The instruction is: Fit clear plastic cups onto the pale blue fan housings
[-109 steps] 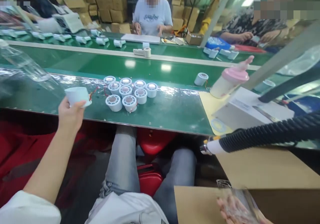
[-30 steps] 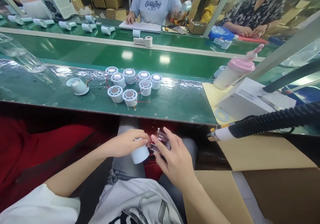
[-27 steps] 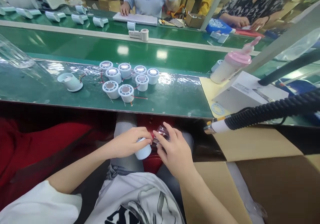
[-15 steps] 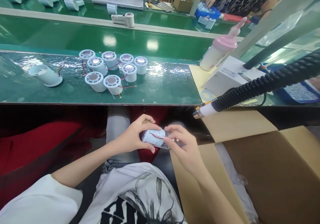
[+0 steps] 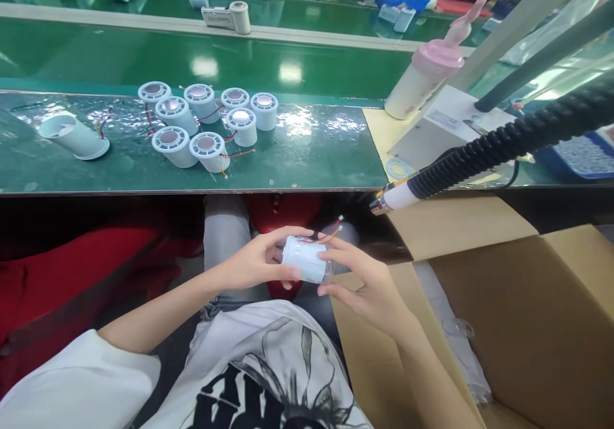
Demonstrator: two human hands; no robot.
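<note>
Over my lap, both hands hold one white cylindrical housing (image 5: 306, 259) lying on its side. My left hand (image 5: 259, 264) grips its left end. My right hand (image 5: 367, 282) closes on its right end, where a clear part and red and yellow wires (image 5: 332, 229) stick out. On the green bench above lie several more white round housings (image 5: 206, 122) with metal discs on top and thin red wires. A single white cup-shaped shell (image 5: 71, 136) lies tipped at the bench's left.
A black coiled hose with a white nozzle (image 5: 400, 194) hangs over the bench's front edge at right. An open cardboard box (image 5: 508, 307) stands by my right knee. A pink-lidded bottle (image 5: 425, 74) and a white box sit at right. A green conveyor runs beyond.
My left hand left the white shell on the bench and took a housing to my lap; my right hand brought a clear part to it. The housing has since turned, wires now pointing up right.
</note>
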